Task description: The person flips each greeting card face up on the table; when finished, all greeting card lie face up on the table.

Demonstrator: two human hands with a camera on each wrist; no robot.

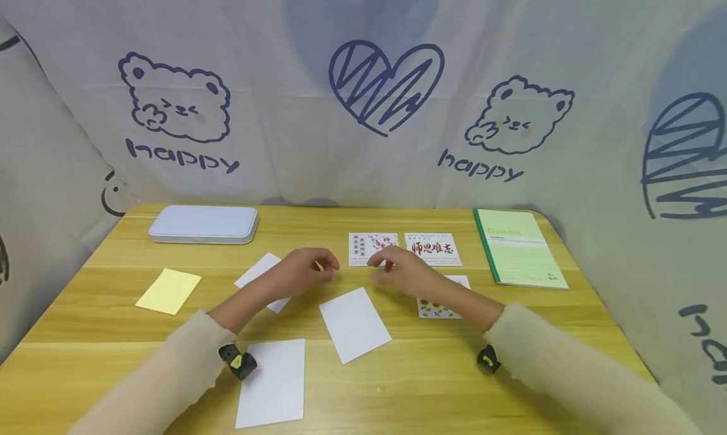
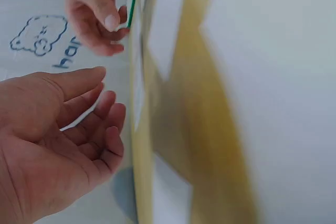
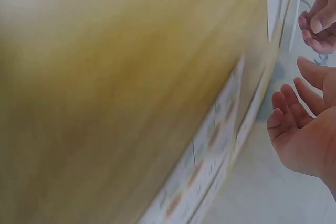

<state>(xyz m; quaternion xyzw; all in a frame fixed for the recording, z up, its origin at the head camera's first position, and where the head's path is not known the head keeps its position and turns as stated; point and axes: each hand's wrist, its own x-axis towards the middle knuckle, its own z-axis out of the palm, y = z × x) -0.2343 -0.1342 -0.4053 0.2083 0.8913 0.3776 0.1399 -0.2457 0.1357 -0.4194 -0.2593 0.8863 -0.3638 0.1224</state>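
My left hand (image 1: 303,271) hovers above the table, fingers loosely bent and holding nothing. Facing it across a small gap is my right hand (image 1: 402,271), also empty with relaxed fingers. Below and between them lies a blank white card (image 1: 354,326). Another white card (image 1: 257,271) is partly covered by the left hand and forearm. A third white card (image 1: 272,384) lies nearer the front. Behind the right hand are a card with red blossoms (image 1: 363,252) and a card with red characters (image 1: 434,250). A sunflower card (image 1: 440,310) is partly hidden under the right forearm.
A pale pencil case (image 1: 204,223) stands at the back left of the wooden table (image 1: 431,384). Yellow sticky notes (image 1: 169,291) lie in front of it. A green notebook (image 1: 519,249) sits at the back right. Printed cloth (image 1: 284,132) hangs behind the table.
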